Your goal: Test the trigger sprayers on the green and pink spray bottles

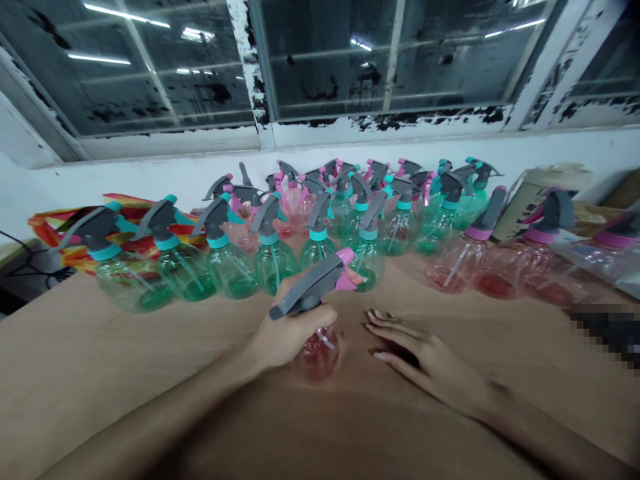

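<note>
My left hand (300, 330) is closed round the neck of a pink spray bottle (320, 357) in the middle of the table. Its grey sprayer head with a pink nozzle points up and to the right, and the clear pink body shows below my fingers. To the right of it, my right hand (420, 353) rests on the tabletop, fingers stretched toward the bottle but apart from it, holding nothing. Just beyond my hands stands a row of green spray bottles (233, 270) with teal collars and grey heads.
Pink spray bottles (457, 263) stand at the right, and more pink and green ones crowd behind the front row. A patterned red-orange cloth (133, 230) lies at the left. A beige container (545, 183) stands back right, below the windows (400, 60). The brown table (100, 373) spans the foreground.
</note>
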Demonstrator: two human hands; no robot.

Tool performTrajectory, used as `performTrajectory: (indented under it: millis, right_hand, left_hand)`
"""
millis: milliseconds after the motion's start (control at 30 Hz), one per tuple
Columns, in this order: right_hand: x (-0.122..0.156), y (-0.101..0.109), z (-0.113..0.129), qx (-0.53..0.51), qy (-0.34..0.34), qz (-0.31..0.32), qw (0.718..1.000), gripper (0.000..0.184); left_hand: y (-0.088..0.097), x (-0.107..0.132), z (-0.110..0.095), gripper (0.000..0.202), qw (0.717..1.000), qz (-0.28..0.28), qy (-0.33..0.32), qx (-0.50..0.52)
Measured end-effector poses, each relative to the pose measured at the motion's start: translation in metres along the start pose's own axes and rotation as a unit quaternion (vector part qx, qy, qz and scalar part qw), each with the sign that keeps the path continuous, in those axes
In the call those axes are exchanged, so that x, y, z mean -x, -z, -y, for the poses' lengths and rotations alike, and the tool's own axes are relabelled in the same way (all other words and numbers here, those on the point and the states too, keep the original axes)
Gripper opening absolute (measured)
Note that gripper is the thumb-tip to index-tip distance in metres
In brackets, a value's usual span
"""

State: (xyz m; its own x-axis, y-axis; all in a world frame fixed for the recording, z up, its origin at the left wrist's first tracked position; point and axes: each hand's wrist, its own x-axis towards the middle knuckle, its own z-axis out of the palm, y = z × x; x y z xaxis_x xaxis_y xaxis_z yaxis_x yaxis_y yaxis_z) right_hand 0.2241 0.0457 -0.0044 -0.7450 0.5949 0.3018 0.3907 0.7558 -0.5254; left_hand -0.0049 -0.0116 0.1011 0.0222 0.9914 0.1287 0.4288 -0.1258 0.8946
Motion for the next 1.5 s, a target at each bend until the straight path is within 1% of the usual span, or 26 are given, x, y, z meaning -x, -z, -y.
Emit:
performTrajectory:
  millis: [67,133,233,333,400,467,533,600,667,700,767,833,933,1000,1067,1133,1200,1267,1333,1433,1500]
  right_hand:
    - [0.001,0.000,0.002,0.006,-0.001,0.004,1.000,0.047]
    - [0.001,0.000,0.007,0.012,-0.013,0.012,1.000,0.053]
    - [0.001,0.000,0.023,0.005,-0.053,0.009,0.999,0.064]
    - [-0.005,0.000,0.048,-0.015,-0.066,-0.021,0.997,0.074]
    - [-0.013,-0.002,0.068,-0.031,-0.047,-0.056,0.997,0.080]
    - [-0.023,-0.005,0.086,-0.044,-0.030,-0.095,0.994,0.083]
    - [-0.032,-0.007,0.100,-0.055,-0.029,-0.126,0.990,0.077]
    - [-0.038,-0.009,0.108,-0.055,-0.038,-0.146,0.987,0.064]
    - [-0.040,-0.008,0.110,-0.045,-0.049,-0.157,0.985,0.050]
    - [-0.039,-0.006,0.109,-0.038,-0.053,-0.163,0.985,0.047]
    - [-0.033,0.000,0.103,-0.018,-0.052,-0.167,0.984,0.047]
    - [-0.024,0.010,0.093,0.009,-0.055,-0.166,0.985,0.048]
    - [-0.010,0.027,0.070,0.063,-0.085,-0.169,0.980,0.050]
    - [-0.004,0.039,0.052,0.102,-0.102,-0.173,0.974,0.054]
    - [-0.002,0.050,0.034,0.135,-0.111,-0.171,0.970,0.056]
    - [-0.004,0.059,0.019,0.156,-0.118,-0.179,0.964,0.057]
    - [-0.009,0.067,0.008,0.160,-0.126,-0.195,0.959,0.058]
    - [-0.016,0.073,0.000,0.161,-0.136,-0.205,0.956,0.058]
    - [-0.024,0.076,-0.007,0.176,-0.143,-0.206,0.952,0.053]
    - [-0.037,0.080,-0.017,0.232,-0.138,-0.208,0.940,0.047]
    - [-0.043,0.081,-0.021,0.268,-0.138,-0.216,0.929,0.046]
  left_hand:
    - [-0.002,0.000,-0.001,0.010,1.000,-0.024,-0.009,-0.015]
    - [-0.005,-0.001,-0.005,0.018,0.998,-0.044,-0.020,-0.027]
    - [-0.008,0.000,-0.010,0.025,0.996,-0.059,-0.039,-0.050]
    - [-0.012,0.002,-0.009,0.026,0.994,-0.063,-0.056,-0.067]
    - [-0.014,0.004,-0.008,0.030,0.994,-0.051,-0.070,-0.070]
    - [-0.017,0.007,-0.008,0.038,0.992,-0.043,-0.089,-0.073]
    - [-0.019,0.009,-0.009,0.048,0.991,-0.044,-0.106,-0.070]
    - [-0.018,0.010,-0.011,0.054,0.990,-0.040,-0.120,-0.064]
    - [-0.015,0.010,-0.011,0.060,0.990,-0.011,-0.129,-0.053]
    - [-0.013,0.009,-0.010,0.063,0.990,0.010,-0.132,-0.048]
    - [-0.009,0.008,-0.008,0.067,0.987,0.046,-0.150,-0.043]
    - [-0.008,0.007,-0.004,0.067,0.980,0.052,-0.186,-0.055]
    - [-0.012,0.006,0.005,0.059,0.967,0.048,-0.225,-0.106]
    - [-0.018,0.007,0.014,0.052,0.964,0.052,-0.217,-0.141]
    - [-0.026,0.009,0.024,0.047,0.961,0.061,-0.192,-0.188]
    - [-0.033,0.011,0.033,0.047,0.947,0.085,-0.190,-0.245]
    - [-0.039,0.013,0.041,0.050,0.925,0.113,-0.214,-0.294]
    - [-0.043,0.014,0.046,0.051,0.908,0.132,-0.236,-0.320]
    - [-0.045,0.014,0.049,0.051,0.904,0.132,-0.234,-0.331]
    - [-0.046,0.013,0.050,0.050,0.909,0.122,-0.216,-0.334]
    - [-0.047,0.012,0.051,0.050,0.912,0.121,-0.205,-0.334]
